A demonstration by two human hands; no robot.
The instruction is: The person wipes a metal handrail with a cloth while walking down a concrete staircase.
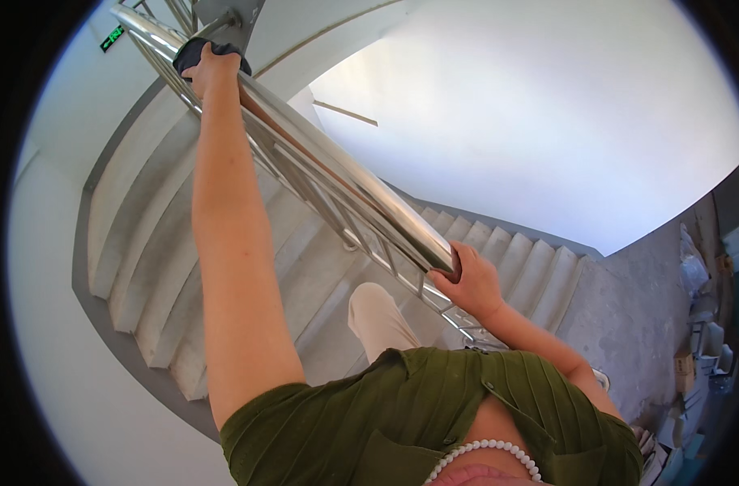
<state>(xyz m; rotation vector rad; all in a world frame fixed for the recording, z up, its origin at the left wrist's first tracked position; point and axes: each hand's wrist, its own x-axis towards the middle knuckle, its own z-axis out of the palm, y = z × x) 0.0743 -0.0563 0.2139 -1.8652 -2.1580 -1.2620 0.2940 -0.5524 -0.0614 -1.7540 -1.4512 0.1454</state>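
Right hand (473,279) has fingers curled round the metal handrail (349,174), likely for support. Left hand (215,68), farther along, has fingers clasped on a dark cloth (188,55) over the rail, apparently to hold it snug. Grey stairs (305,275) below; white wall (548,113), green sign (112,38) beyond.

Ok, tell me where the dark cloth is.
In the head view's upper left, the cloth is on the handrail under the left hand, to the right of the green sign.

Indoor stairwell, grey steps (163,211), metal handrail (349,172)
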